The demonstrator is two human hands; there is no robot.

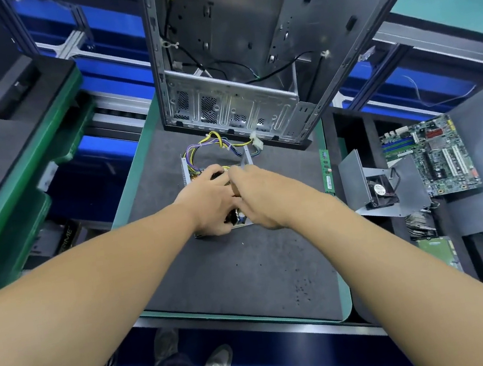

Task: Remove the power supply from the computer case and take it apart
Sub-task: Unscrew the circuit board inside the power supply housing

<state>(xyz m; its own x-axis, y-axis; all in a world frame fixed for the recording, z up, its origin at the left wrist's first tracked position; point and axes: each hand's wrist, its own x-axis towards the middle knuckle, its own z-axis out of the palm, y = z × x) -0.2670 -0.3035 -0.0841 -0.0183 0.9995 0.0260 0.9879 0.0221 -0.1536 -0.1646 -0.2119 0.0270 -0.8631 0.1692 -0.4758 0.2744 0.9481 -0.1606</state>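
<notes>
The power supply [188, 171], an open metal shell with its circuit board showing, lies on the dark mat in front of the empty computer case [246, 44]. Its bundle of yellow, purple and black wires [213, 145] loops toward the case and ends in a white plug. My left hand [206, 203] reaches into the shell, with fingers curled round the board's parts. My right hand [262, 195] lies over the shell's right side, fingers curled down onto the inside; what they hold is hidden. The power supply's lid with its fan [379, 189] lies off to the right.
A green memory stick [326, 168] lies at the mat's right edge. A motherboard [430, 155] and a hard drive [436, 252] rest on the right-hand surface. A green-edged tray [31, 155] with a black device stands at left. My shoes show below the table edge.
</notes>
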